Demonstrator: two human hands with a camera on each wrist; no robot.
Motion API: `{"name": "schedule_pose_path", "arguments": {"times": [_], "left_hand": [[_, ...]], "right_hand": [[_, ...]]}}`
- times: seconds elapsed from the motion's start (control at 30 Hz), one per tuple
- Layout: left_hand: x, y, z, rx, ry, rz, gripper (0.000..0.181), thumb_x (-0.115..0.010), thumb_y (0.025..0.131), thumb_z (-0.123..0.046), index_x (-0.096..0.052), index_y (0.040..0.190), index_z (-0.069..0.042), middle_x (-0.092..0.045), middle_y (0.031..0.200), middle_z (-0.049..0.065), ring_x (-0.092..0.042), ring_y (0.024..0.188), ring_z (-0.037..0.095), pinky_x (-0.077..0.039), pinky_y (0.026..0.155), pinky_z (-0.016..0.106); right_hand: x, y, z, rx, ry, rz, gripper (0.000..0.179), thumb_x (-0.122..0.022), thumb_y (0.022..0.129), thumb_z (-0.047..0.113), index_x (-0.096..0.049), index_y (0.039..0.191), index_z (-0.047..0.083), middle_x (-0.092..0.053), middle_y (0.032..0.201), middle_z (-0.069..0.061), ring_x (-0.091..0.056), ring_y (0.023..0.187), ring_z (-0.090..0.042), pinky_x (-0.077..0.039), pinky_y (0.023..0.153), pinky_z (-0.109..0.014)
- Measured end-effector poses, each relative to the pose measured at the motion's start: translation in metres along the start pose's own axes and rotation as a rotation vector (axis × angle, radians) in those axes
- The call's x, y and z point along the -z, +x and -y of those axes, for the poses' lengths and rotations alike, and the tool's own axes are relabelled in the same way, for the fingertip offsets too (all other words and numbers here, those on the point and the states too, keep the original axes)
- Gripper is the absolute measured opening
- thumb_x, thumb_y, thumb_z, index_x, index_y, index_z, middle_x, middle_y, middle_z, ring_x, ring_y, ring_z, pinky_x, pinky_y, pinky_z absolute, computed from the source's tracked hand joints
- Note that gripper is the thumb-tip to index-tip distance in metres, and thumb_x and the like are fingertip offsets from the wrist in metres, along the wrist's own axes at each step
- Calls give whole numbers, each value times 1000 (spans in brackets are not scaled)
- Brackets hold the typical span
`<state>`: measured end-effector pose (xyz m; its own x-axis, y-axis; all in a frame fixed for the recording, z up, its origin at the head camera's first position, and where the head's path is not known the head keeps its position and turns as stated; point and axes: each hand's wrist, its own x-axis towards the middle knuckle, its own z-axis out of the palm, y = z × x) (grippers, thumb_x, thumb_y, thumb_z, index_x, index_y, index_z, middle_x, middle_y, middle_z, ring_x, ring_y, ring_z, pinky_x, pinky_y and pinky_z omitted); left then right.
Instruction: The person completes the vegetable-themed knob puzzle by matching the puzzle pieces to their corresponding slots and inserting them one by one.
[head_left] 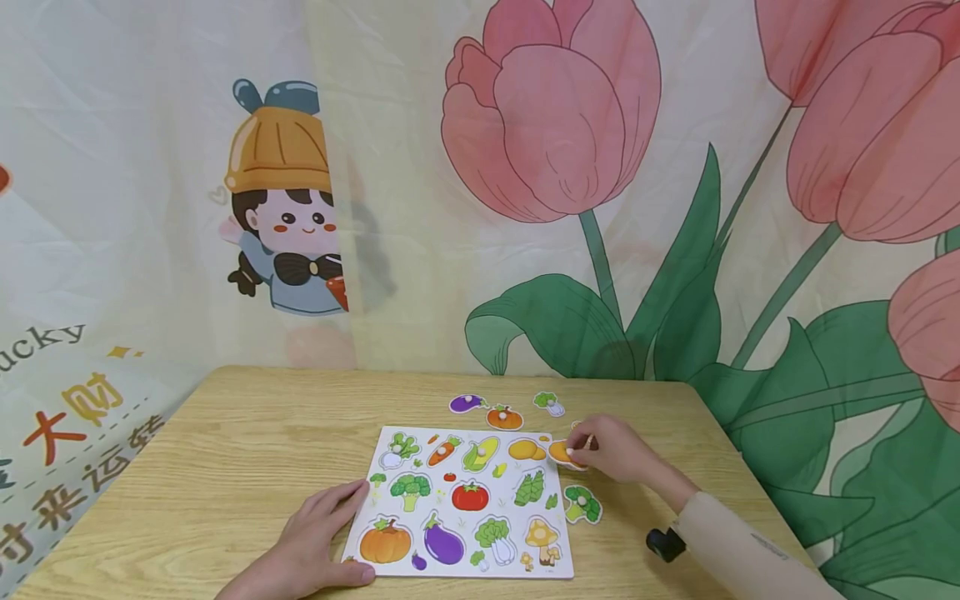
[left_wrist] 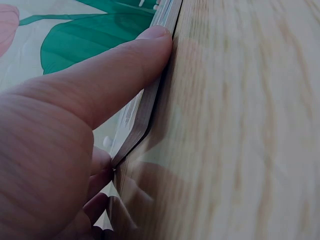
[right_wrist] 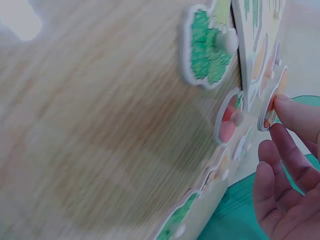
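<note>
A white vegetable puzzle board [head_left: 442, 500] lies on the wooden table. My left hand [head_left: 311, 542] rests at its near left corner, thumb along the near edge and fingers against the left side; in the left wrist view the thumb [left_wrist: 125, 60] touches the board's edge [left_wrist: 145, 107]. At the board's far right corner my right hand [head_left: 611, 450] pinches an orange puzzle piece [head_left: 558, 452] with a white knob. That piece [right_wrist: 270, 110] is tilted up between thumb and finger in the right wrist view, the other fingers loosely bent. Its printed picture is partly hidden.
A broccoli piece [head_left: 582, 504] lies right of the board. Beyond the board are an eggplant piece [head_left: 467, 404], a pumpkin piece [head_left: 505, 417] and a bok choy piece [head_left: 549, 404]. A tomato piece [right_wrist: 229, 120] shows in the right wrist view. Printed cloth hangs behind the table.
</note>
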<state>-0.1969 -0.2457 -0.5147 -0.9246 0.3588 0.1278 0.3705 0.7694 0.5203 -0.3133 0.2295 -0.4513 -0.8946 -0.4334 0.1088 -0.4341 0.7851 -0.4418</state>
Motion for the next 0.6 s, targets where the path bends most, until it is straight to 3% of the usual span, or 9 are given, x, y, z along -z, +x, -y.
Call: {"name": "schedule_pose_path", "arguments": {"times": [0.6], "left_hand": [[0,0,0,-20,18,-19,114,-89,75,-63,-45,160,-2,-43,163,15,-36,143,46,-35,106,73]], "right_hand": [[-21,45,19,19,7,63,8,-82,94,13,-80,96,20,-68,91,13,-58,83,-10,-55,78,-28]]}}
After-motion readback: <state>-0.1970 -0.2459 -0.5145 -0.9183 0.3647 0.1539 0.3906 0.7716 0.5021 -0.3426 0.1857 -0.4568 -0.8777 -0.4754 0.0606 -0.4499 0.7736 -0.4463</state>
